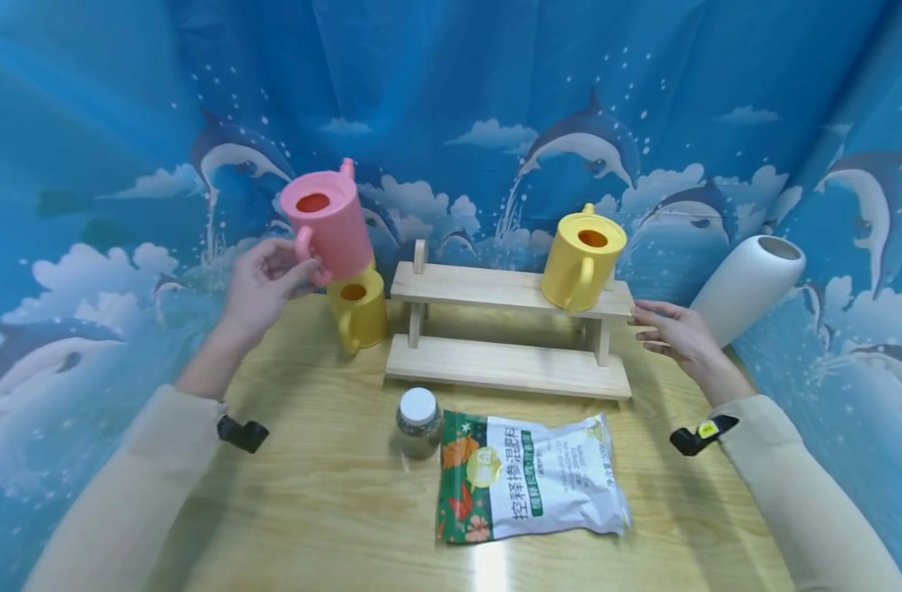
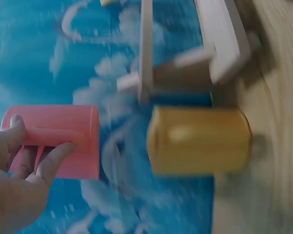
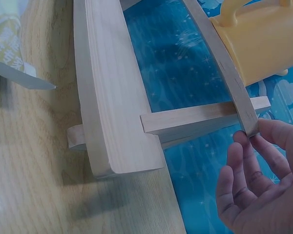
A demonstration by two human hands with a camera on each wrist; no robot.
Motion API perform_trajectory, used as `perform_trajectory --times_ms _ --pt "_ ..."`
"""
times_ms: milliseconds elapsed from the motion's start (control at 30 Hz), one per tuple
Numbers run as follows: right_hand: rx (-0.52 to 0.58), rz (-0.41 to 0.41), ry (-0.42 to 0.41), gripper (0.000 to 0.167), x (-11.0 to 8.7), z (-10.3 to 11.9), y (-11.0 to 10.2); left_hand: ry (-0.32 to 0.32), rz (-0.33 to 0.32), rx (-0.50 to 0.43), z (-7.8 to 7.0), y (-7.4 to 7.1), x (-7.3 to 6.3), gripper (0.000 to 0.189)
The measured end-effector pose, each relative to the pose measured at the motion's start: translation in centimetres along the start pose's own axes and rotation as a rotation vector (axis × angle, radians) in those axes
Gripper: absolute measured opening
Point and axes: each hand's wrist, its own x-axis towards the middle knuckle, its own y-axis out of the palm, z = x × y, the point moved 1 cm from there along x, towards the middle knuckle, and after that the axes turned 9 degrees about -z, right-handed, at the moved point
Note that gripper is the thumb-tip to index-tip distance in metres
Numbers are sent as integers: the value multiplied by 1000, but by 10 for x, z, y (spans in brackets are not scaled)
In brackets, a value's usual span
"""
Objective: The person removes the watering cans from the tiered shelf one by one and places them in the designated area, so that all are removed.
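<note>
My left hand grips a pink watering can by its handle, raised over the left side of the table. In the left wrist view the fingers go through the handle loop. Just below it, a yellow watering can stands on the table and is partly covered by the pink one. My right hand is at the right end of a two-tier wooden shelf; in the right wrist view, thumb and fingertips pinch the corner of the upper board. Another yellow watering can sits on that board's right part.
A white vase leans behind my right hand. In front of the shelf lie a green and white fertilizer bag and a jar with a white lid. A blue dolphin curtain hangs behind the wooden table.
</note>
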Motion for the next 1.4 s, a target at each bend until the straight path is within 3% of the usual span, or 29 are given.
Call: perform_trajectory --times_ms 133,233,300,533,700,933,1167,1400 --pt "-17 -5 -7 82 -1 1 1 -31 -45 -93 22 -26 6 25" --pt "-22 -10 -11 82 -2 1 1 -78 -68 -102 35 -42 7 26" --pt "-25 -12 -12 81 -2 1 1 -101 -80 -78 44 -51 6 28" --pt "-19 -15 -8 81 -2 0 0 -146 -83 164 85 -72 5 32" --pt "-23 -17 -7 81 -3 1 0 -162 -74 297 111 -75 0 50" --pt "-14 -19 -3 81 -4 0 0 -190 -39 332 135 -71 -7 51" --pt "2 -13 0 81 -2 -1 0 -243 6 304 152 -67 -10 54" --pt "26 -20 12 78 -1 -1 1 -252 16 259 161 -67 -13 53"
